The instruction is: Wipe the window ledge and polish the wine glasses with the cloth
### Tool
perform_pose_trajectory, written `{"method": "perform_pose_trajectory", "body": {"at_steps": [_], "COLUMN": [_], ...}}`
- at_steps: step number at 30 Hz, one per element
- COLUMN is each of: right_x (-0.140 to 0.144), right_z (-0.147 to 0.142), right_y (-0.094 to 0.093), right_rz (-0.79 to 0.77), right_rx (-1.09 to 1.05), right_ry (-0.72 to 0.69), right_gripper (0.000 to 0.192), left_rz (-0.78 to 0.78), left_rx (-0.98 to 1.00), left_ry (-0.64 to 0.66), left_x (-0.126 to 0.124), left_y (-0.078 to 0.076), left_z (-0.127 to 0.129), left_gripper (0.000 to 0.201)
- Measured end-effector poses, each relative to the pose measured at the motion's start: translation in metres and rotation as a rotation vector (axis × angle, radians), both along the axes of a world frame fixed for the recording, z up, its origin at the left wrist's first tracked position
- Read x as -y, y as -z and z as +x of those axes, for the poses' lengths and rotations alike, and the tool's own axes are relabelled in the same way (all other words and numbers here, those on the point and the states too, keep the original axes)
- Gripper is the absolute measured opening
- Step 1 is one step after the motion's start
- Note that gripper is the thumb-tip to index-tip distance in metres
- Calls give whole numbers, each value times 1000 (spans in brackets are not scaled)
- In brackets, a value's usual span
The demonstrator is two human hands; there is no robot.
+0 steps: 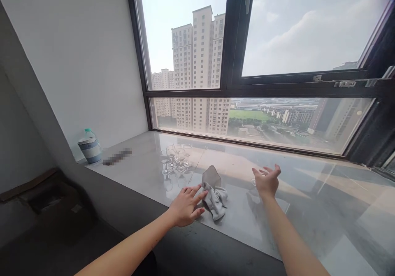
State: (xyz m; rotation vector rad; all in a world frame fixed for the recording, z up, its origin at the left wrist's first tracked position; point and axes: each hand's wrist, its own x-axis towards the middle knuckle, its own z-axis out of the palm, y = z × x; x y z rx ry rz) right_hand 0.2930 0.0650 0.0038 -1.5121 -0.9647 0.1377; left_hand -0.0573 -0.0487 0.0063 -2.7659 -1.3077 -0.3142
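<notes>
A crumpled grey cloth [214, 193] lies on the glossy stone window sill [308, 210]. My left hand [186, 205] rests flat beside it, fingertips touching its left edge, fingers apart. My right hand [266, 180] hovers open over the sill to the right of the cloth, fingers spread; a small clear glass seems to stand just behind it, mostly hidden. Several empty stemmed wine glasses [175, 159] stand clustered on the sill, beyond my left hand.
A round lidded container [90, 146] with a green-capped bottle behind it stands at the sill's far left by the white wall. A large dark-framed window [234, 82] runs along the back. Below the sill's front edge, left, lies dark floor with a brown box [46, 193].
</notes>
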Motion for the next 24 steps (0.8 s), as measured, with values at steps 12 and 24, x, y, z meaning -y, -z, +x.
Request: {"method": "perform_pose_trajectory", "body": {"at_steps": [12, 24], "right_x": [4, 116], "right_z": [7, -5], "right_y": [-4, 5], "right_rz": [-75, -133], "right_rx": [119, 305], "right_ry": [19, -175], "right_gripper": [102, 62], "left_rz": [-80, -101], "left_rx": [-16, 31], "left_ry": [-40, -55], "left_x": [0, 2], "left_y": [-9, -14], "left_z": [2, 2], "left_gripper": [64, 64]}}
